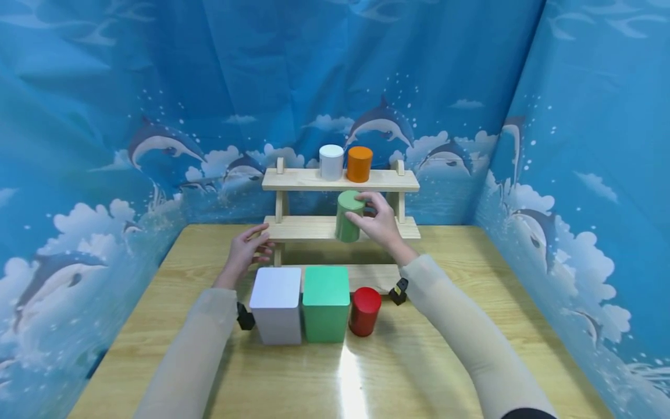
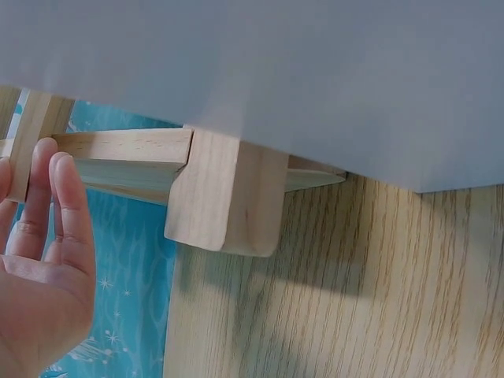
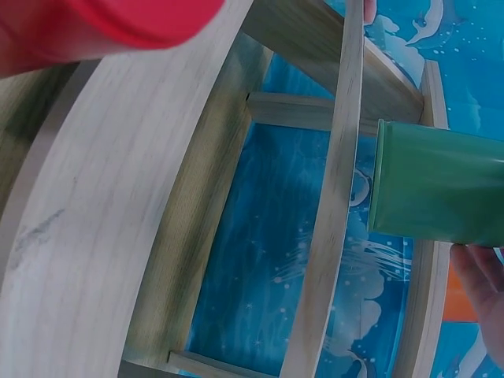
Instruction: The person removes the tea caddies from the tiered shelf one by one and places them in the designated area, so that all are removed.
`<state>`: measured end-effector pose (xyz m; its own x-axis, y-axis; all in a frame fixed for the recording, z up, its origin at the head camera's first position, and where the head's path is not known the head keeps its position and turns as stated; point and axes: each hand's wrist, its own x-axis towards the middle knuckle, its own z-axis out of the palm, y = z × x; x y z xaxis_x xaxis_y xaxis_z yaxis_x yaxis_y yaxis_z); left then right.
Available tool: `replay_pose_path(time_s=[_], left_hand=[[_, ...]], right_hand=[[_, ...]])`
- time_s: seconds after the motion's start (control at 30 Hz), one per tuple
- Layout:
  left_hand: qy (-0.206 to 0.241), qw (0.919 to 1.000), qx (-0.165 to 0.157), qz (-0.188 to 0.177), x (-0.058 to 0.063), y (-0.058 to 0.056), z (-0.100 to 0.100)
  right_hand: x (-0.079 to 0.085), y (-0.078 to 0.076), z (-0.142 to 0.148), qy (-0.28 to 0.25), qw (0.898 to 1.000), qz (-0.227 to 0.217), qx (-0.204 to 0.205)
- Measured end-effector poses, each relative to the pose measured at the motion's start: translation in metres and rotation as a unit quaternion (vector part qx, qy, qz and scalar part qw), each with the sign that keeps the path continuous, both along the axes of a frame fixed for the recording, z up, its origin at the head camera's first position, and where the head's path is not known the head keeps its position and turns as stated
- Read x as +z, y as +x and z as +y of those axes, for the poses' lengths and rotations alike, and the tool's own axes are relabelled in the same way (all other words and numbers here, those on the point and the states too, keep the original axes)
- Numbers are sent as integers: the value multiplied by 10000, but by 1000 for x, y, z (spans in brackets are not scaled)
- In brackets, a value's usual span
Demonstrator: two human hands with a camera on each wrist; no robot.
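Observation:
A light wooden three-tier shelf (image 1: 298, 228) stands at the back of the table. In the head view my right hand (image 1: 382, 221) grips a green cylinder (image 1: 349, 224) by its side, fingers behind and thumb in front. The cylinder is upright at the middle tier; in the right wrist view its base overlaps the boards. With my left hand (image 1: 246, 250) I hold the left end of the middle board, thumb and fingers on either side of it, as the left wrist view also shows. A white cylinder (image 1: 331, 163) and an orange cylinder (image 1: 359, 164) stand on the top tier.
In front of the shelf, a white block (image 1: 276, 305), a green block (image 1: 325, 305) and a red cylinder (image 1: 364, 311) stand in a row on the wooden table (image 1: 429, 361). They partly hide the bottom tier. A blue dolphin-print curtain (image 1: 293, 75) surrounds the table's back and sides.

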<state>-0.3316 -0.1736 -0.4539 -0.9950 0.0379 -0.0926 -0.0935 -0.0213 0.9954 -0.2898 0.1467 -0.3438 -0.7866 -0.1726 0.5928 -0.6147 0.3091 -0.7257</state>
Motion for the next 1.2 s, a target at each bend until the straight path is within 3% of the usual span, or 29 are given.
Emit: replay_pose_path(time_s=[0.67, 1.2], left_hand=[[71, 10000, 20, -49, 1, 0, -1], [73, 10000, 16, 18, -4, -2, -2]], right_hand=[[-2, 20, 15, -254, 9996, 86, 71], [-16, 31, 34, -555, 9984, 38, -83]])
